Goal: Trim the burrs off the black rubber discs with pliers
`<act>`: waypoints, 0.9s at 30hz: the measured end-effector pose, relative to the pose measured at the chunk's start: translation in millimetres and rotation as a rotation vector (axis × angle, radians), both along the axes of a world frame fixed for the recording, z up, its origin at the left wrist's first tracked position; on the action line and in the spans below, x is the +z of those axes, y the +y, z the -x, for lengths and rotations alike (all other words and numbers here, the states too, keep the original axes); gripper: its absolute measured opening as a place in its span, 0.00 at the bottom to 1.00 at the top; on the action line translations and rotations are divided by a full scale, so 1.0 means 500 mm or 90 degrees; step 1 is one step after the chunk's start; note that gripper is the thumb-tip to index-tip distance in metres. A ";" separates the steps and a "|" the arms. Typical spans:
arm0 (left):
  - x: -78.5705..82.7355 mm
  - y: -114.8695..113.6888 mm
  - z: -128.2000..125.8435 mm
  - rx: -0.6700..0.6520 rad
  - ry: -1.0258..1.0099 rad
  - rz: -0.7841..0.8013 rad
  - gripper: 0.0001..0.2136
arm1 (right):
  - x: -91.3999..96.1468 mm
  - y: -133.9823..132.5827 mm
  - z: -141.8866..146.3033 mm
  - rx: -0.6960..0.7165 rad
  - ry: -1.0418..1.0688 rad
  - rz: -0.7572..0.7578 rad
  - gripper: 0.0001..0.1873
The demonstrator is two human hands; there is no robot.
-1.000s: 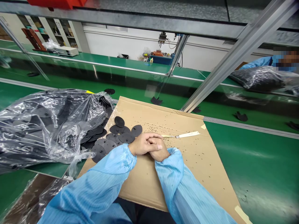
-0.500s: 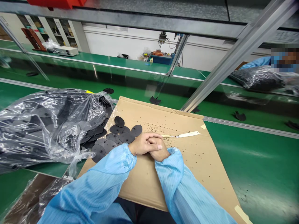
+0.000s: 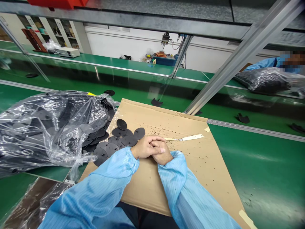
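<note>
My left hand (image 3: 145,147) lies folded over my right hand (image 3: 164,154), both closed and resting together on a cardboard sheet (image 3: 147,187). Nothing shows between the fingers; the right fingers are mostly hidden beneath the left. Just beyond them lie a thin yellowish tool (image 3: 169,139) with a metal tip, partly covered by the hands, and a white-handled cutter (image 3: 192,137). Several flat black discs with small central studs (image 3: 129,141) are spread left of my left hand. Tiny black scraps (image 3: 156,131) dot the cardboard.
A clear plastic bag (image 3: 47,133) full of black discs bulges at the left. Behind the cardboard runs a green belt (image 3: 138,98) carrying black parts, including a curved piece (image 3: 243,118). A slanted metal post (image 3: 228,66) stands at right. Another person's blue sleeve (image 3: 262,63) appears far right.
The black parts on the green belt have shifted slightly left. At the far right the other person has moved a little. My hands have stayed still.
</note>
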State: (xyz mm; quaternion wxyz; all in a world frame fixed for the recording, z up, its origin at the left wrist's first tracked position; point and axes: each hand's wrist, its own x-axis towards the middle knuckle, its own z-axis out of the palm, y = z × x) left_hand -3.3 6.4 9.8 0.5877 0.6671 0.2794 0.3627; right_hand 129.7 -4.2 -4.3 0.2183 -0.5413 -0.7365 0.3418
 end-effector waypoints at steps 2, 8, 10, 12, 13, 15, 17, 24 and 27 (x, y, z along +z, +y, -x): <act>0.001 0.000 0.000 0.001 -0.001 0.001 0.26 | 0.003 0.000 0.001 0.000 -0.005 0.001 0.10; 0.002 -0.001 0.000 0.004 0.002 0.000 0.25 | 0.004 0.000 0.001 0.003 -0.011 0.009 0.09; 0.002 -0.001 0.000 0.001 0.002 0.004 0.25 | 0.004 0.000 0.001 0.004 -0.012 0.006 0.10; 0.002 -0.001 0.000 0.000 -0.002 0.007 0.25 | 0.003 0.000 0.000 0.004 -0.014 0.002 0.10; 0.002 -0.001 0.000 0.000 -0.004 0.007 0.25 | 0.002 0.000 0.000 0.004 -0.015 0.001 0.10; 0.001 -0.001 0.000 -0.001 -0.006 0.009 0.25 | 0.000 0.001 0.000 0.003 -0.017 -0.002 0.10; 0.001 -0.001 0.000 -0.002 -0.005 0.011 0.25 | -0.001 0.001 -0.001 0.005 -0.015 -0.008 0.10; 0.001 -0.001 0.000 -0.005 -0.012 0.018 0.25 | -0.005 -0.001 -0.005 0.015 0.008 -0.030 0.11; 0.003 -0.002 0.000 -0.006 -0.014 0.022 0.25 | -0.006 -0.001 -0.006 0.017 0.011 -0.029 0.11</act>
